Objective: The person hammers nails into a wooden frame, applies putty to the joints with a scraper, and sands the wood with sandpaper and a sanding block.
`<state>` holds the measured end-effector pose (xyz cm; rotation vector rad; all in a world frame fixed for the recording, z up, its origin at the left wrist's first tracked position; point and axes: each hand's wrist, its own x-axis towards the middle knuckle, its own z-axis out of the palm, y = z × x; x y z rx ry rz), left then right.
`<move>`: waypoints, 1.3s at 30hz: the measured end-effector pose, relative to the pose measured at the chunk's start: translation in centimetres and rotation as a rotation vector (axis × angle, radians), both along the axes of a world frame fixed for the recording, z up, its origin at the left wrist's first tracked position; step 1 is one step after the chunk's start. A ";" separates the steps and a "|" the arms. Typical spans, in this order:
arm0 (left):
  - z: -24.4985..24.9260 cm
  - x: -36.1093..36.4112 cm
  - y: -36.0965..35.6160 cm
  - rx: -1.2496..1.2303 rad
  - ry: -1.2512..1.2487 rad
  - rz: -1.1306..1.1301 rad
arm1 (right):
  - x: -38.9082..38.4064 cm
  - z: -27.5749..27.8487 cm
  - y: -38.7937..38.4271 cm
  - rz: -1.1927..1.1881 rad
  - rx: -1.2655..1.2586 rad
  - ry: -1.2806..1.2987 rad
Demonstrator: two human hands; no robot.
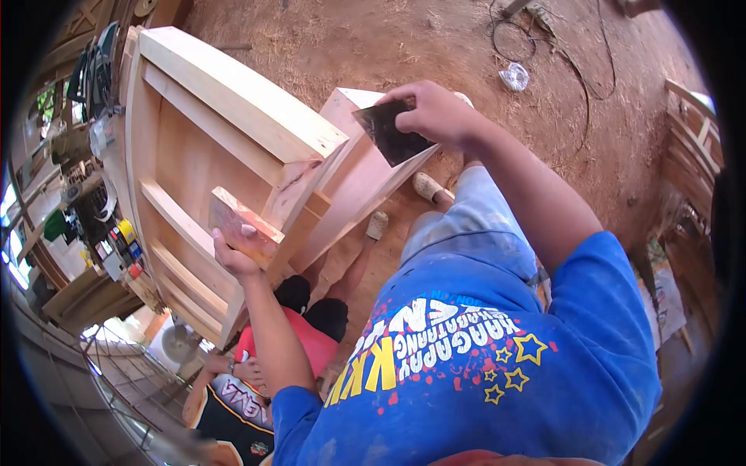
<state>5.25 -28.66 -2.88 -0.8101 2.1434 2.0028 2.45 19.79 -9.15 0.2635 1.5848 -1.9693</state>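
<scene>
My left hand (237, 255) grips a short wooden board (247, 221) from below, its face smeared with a pinkish paste and a small lump on top. In my right hand (435, 113), a thin dark rectangular sheet (388, 133) is pinched between thumb and fingers. That sheet overlaps the end of a pale wooden panel (342, 186) in this view. Beside my left hand stands a large unpainted wooden furniture frame (233, 97) with rails and recessed panels. A dark crack or stain shows near its corner, between my two hands.
A person in a red and black shirt (233, 412) is low at the lower left, close to the frame. Tools and cans (128, 237) crowd the far left. Cable (536, 46) and a crumpled clear plastic piece (514, 76) lie on the dirt floor. Wooden pieces (691, 140) stand at the right.
</scene>
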 end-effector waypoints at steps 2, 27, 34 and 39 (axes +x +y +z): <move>0.0 0.1 0.3 -0.084 0.011 0.038 | -2.1 -0.3 -0.8 0.129 -0.009 -0.022; 1.6 -0.4 4.2 -0.275 0.098 0.128 | -6.2 8.9 -1.9 0.437 0.016 0.072; 0.7 -0.2 3.0 -0.233 0.143 0.091 | -1.1 9.6 -0.9 0.231 -0.292 0.100; 0.5 -0.3 3.5 -0.294 0.184 0.114 | 3.1 10.7 0.9 -0.050 0.102 0.256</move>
